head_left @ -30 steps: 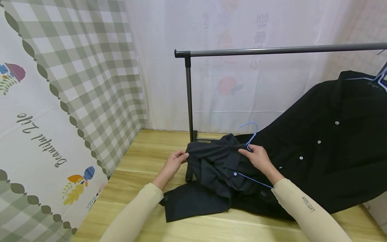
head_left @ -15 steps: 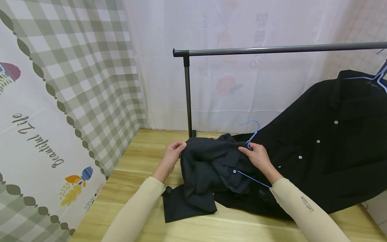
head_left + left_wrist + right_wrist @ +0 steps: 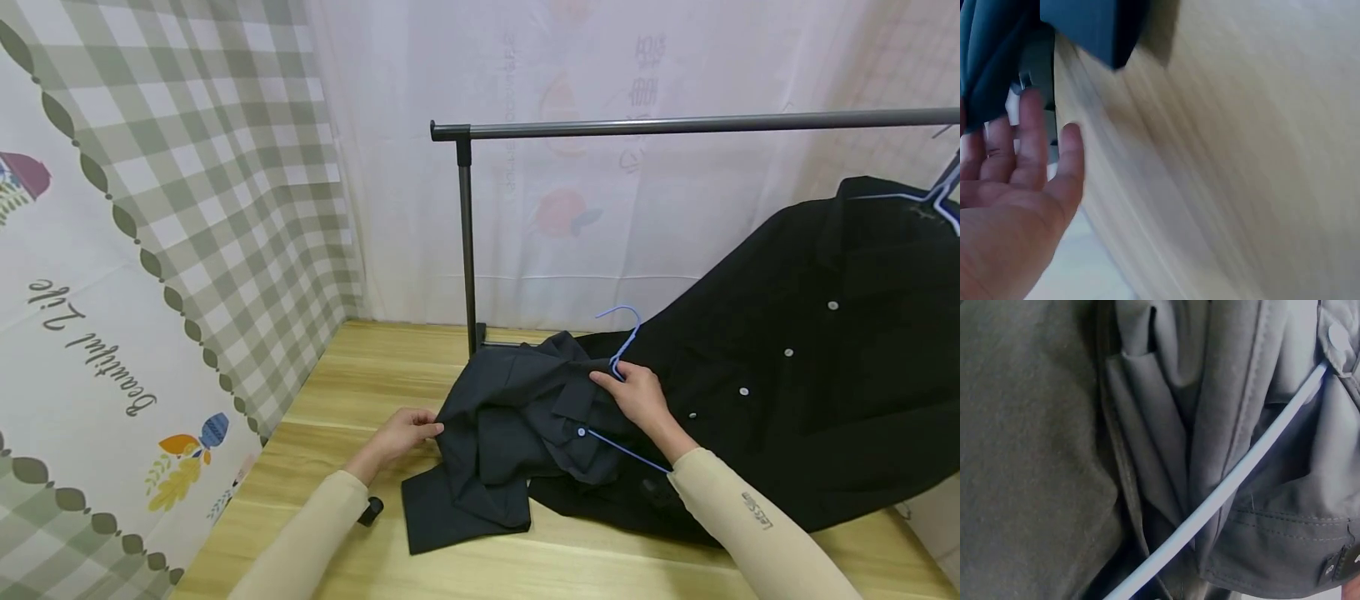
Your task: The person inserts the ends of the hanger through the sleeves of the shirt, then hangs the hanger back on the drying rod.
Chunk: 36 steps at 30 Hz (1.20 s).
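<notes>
Sleeves in beige frame the near edge of the wooden bench (image 3: 360,375). The left hand (image 3: 401,432) lies with fingers relaxed and spread, fingertips touching the left edge of the crumpled dark shirt (image 3: 510,433); bare wood stretches left of it toward the checked wall. The right hand (image 3: 637,396) pinches the neck of the blue hanger (image 3: 622,342) at the shirt's collar. Right of that, a black coat (image 3: 810,367) slopes up from the bench. Farther back stands the clothes rail (image 3: 675,126), its bar bare across the left.
</notes>
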Available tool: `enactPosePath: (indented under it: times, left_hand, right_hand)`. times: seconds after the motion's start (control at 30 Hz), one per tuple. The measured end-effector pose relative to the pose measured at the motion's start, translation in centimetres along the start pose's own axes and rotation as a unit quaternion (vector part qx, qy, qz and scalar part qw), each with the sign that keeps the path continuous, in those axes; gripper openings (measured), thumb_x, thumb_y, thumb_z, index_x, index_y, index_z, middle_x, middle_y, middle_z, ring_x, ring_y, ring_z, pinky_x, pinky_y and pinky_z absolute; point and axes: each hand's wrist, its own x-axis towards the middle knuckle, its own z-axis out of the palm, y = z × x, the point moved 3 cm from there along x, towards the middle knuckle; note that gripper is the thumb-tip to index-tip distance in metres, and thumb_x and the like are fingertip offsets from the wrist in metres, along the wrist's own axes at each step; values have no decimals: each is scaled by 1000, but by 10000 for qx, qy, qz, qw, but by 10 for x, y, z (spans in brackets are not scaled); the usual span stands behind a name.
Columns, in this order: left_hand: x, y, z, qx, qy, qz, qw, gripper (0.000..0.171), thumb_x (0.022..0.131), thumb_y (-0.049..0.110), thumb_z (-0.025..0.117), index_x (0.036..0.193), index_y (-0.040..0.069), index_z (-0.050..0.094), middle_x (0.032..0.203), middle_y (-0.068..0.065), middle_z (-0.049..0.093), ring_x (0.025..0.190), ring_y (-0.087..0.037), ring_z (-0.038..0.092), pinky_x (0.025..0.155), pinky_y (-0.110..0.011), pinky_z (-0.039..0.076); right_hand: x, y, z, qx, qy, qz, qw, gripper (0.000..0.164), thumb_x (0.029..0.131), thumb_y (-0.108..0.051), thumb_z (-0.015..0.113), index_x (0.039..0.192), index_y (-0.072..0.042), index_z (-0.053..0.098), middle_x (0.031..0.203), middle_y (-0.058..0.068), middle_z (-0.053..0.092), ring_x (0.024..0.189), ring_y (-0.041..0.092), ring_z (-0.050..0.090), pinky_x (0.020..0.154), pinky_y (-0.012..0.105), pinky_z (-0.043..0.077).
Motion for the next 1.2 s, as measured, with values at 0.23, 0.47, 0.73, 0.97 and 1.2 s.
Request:
enactPosePath:
  times: [0.23, 0.47, 0.73, 0.97, 1.2]
  left_hand:
    - [-3, 18, -48, -1367, 1087, 8, 9846, 14, 100, 20, 63, 94, 8, 69, 88, 5, 65, 89, -11, 61, 95, -33, 46]
    - [-4, 53, -97, -1031, 1813, 306, 9775, 13, 97, 24, 68, 93, 12, 71, 89, 4, 65, 90, -15, 58, 84, -28, 46]
    - [-6, 31, -100, 633, 1283, -3, 9897, 41, 102, 26, 58, 133, -1, 59, 136, -19, 56, 131, -38, 45, 109, -52, 35]
    - [-14, -8, -100, 1500, 1239, -608, 9790, 45, 105, 28, 51, 136, -5, 55, 131, -24, 57, 116, -38, 56, 96, -49, 46]
    - [-19, -23, -88, 2191, 639, -783, 9705, 38, 98, 26, 63, 68, 2, 57, 57, 1, 41, 50, -13, 36, 52, -28, 33]
  right_hand:
    - [1, 2, -3, -183, 24, -121, 9998, 47, 94, -36, 70, 66, -8, 44, 58, -1, 39, 55, 19, 45, 51, 28, 35]
    - [0, 0, -3, -257, -35, -346, 9991, 47, 93, -36, 71, 67, -8, 44, 59, 0, 38, 55, 20, 45, 51, 29, 35]
    - [0, 2, -3, -213, 103, -97, 9997, 47, 94, -35, 70, 65, -8, 45, 57, -1, 38, 55, 19, 46, 50, 29, 35]
    - [-1, -1, -4, -154, 91, -100, 9998, 47, 93, -36, 71, 65, -8, 44, 57, -1, 38, 54, 20, 46, 50, 29, 35]
    - [-3, -2, -5, -182, 62, -48, 9998, 47, 94, -34, 71, 66, -8, 44, 58, -1, 38, 55, 20, 45, 50, 29, 35]
